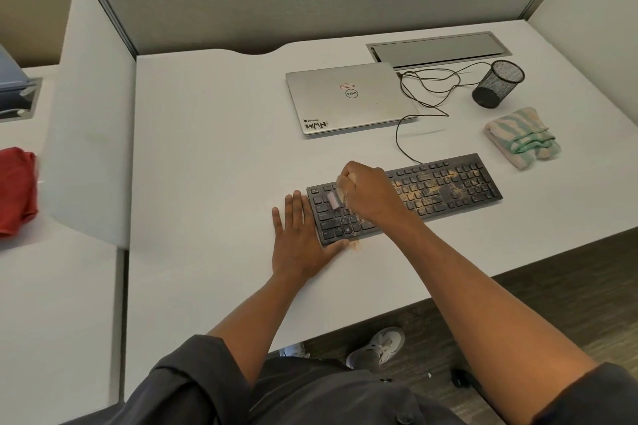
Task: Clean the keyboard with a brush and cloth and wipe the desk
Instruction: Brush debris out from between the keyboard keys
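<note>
Keyboard [404,197] crumb-strewn, right hand [366,188] fingers gripping seemingly a brush [334,200]; left hand [299,241] flat, fingers straight, bracing its end

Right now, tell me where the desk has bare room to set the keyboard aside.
The widest bare patch is the desk left of the laptop, beyond the left hand. The strip at the desk's front edge, before the keyboard, is also bare. The right side is crowded: cable, mesh cup, cloth.

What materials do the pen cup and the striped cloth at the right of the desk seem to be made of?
Pen cup: black metal wire mesh, probably; its wall shows a fine see-through grid.
Striped cloth: soft terry-like fabric, probably cotton; it is fuzzy and folds limply.
</note>
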### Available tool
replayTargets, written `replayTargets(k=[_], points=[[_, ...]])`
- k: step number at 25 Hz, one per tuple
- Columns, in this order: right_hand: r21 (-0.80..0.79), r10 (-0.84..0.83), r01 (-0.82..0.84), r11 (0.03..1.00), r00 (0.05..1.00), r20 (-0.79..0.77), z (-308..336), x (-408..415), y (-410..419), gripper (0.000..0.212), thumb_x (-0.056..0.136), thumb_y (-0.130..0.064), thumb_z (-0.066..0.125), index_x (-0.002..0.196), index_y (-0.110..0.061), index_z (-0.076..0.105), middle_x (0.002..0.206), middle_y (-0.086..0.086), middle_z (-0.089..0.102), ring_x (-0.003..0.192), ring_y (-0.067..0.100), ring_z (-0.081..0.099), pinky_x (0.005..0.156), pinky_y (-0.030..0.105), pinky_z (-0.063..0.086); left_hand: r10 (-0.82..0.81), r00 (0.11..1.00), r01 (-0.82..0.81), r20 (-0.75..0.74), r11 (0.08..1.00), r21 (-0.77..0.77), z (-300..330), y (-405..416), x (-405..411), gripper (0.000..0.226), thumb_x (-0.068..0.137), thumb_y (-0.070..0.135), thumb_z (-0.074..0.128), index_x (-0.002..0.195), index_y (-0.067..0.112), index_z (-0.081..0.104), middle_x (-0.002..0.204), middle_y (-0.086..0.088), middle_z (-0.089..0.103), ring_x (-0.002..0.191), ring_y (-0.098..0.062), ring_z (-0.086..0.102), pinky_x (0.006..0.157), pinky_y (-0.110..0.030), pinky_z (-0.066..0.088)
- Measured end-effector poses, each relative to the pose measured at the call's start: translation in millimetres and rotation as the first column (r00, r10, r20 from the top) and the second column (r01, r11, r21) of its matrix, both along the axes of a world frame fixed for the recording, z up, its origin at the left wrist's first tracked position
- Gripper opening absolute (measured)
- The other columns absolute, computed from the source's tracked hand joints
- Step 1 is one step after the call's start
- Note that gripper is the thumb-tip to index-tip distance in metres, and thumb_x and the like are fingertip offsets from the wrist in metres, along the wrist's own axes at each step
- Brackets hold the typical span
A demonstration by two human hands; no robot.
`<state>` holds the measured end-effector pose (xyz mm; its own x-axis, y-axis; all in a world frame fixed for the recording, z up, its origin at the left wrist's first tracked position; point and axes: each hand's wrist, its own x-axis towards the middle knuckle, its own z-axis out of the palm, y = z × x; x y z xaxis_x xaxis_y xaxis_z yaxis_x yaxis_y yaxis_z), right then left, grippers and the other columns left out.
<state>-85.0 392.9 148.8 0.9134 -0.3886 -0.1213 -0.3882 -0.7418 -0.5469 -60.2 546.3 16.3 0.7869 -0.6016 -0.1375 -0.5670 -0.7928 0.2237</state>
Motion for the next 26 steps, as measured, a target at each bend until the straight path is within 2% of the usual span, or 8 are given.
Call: replayTargets(k=[2,7,10,12,17,19,22,26], points=[[0.030,0.000,0.000,1.000,1.000,0.025,-2,-3,1,0.021,0.099,-0.026,0.048,0.096,-0.012,0.064,0.082,0.003,0.070,0.075,0.021,0.065,0.070,0.037,0.055,0.001,1.000,-0.001,-0.008,1.000,0.001,0,0,0,0.122,0.079,0.095,0.012,0.159,0.006,-0.013,0.168,-0.018,-0.013,0.154,-0.030,-0.019,0.123,-0.057,-0.010],[0.008,-0.006,0.007,1.000,0.994,-0.105,-4,-7,-12,0.023,0.098,-0.026,0.046,0.088,-0.014,0.063,0.067,-0.003,0.064,0.075,0.023,0.069,0.073,0.039,0.056,0.003,1.000,-0.003,-0.024,1.000,0.001,1,1,0,0.124,0.078,0.095,0.013,0.159,0.005,-0.014,0.167,-0.017,-0.015,0.154,-0.029,-0.020,0.123,-0.056,-0.011],[0.069,-0.052,0.052,0.996,0.999,0.006,-4,-11,-14,0.019,0.099,-0.028,0.048,0.094,-0.016,0.062,0.075,0.001,0.070,0.075,0.021,0.069,0.073,0.040,0.056,0.001,1.000,-0.001,-0.014,1.000,-0.008,2,1,-1,0.123,0.079,0.094,0.014,0.159,0.005,-0.014,0.168,-0.018,-0.014,0.154,-0.030,-0.019,0.123,-0.056,-0.010],[0.076,-0.038,0.037,0.996,0.999,0.013,-5,-11,-14,0.016,0.099,-0.028,0.048,0.094,-0.019,0.061,0.077,0.000,0.070,0.076,0.020,0.068,0.072,0.040,0.056,-0.003,1.000,0.003,-0.010,1.000,-0.009,2,1,-1,0.123,0.079,0.095,0.014,0.159,0.006,-0.014,0.168,-0.018,-0.013,0.154,-0.030,-0.019,0.123,-0.057,-0.010],[-0.064,0.001,-0.009,0.998,0.991,-0.133,3,-7,-19,0.025,0.099,-0.028,0.045,0.093,-0.016,0.066,0.079,0.000,0.072,0.075,0.020,0.067,0.074,0.037,0.055,0.003,1.000,-0.003,-0.019,1.000,-0.019,1,1,0,0.124,0.078,0.096,0.015,0.159,0.005,-0.012,0.168,-0.017,-0.012,0.154,-0.030,-0.018,0.123,-0.057,-0.008],[-0.037,-0.025,0.021,0.999,0.995,-0.093,5,-5,-19,0.024,0.098,-0.031,0.044,0.094,-0.018,0.065,0.074,-0.001,0.070,0.070,0.019,0.065,0.072,0.038,0.055,0.005,1.000,-0.005,-0.013,1.000,-0.014,0,1,0,0.125,0.078,0.095,0.015,0.159,0.005,-0.011,0.168,-0.018,-0.010,0.155,-0.031,-0.017,0.123,-0.057,-0.007],[0.009,-0.028,0.029,1.000,0.999,-0.046,3,0,-10,0.021,0.098,-0.033,0.046,0.097,-0.019,0.061,0.077,0.002,0.071,0.073,0.021,0.066,0.071,0.039,0.056,-0.002,1.000,0.002,-0.008,1.000,-0.013,0,1,0,0.123,0.079,0.095,0.014,0.159,0.005,-0.011,0.168,-0.018,-0.010,0.155,-0.031,-0.016,0.123,-0.058,-0.006],[-0.140,0.023,-0.049,0.989,0.983,-0.181,5,9,-8,0.028,0.098,-0.028,0.044,0.095,-0.011,0.066,0.083,0.007,0.071,0.081,0.025,0.066,0.071,0.035,0.051,0.006,1.000,-0.006,-0.012,1.000,-0.028,0,1,-1,0.124,0.079,0.095,0.016,0.160,0.004,-0.010,0.168,-0.018,-0.009,0.155,-0.031,-0.015,0.123,-0.058,-0.006]])
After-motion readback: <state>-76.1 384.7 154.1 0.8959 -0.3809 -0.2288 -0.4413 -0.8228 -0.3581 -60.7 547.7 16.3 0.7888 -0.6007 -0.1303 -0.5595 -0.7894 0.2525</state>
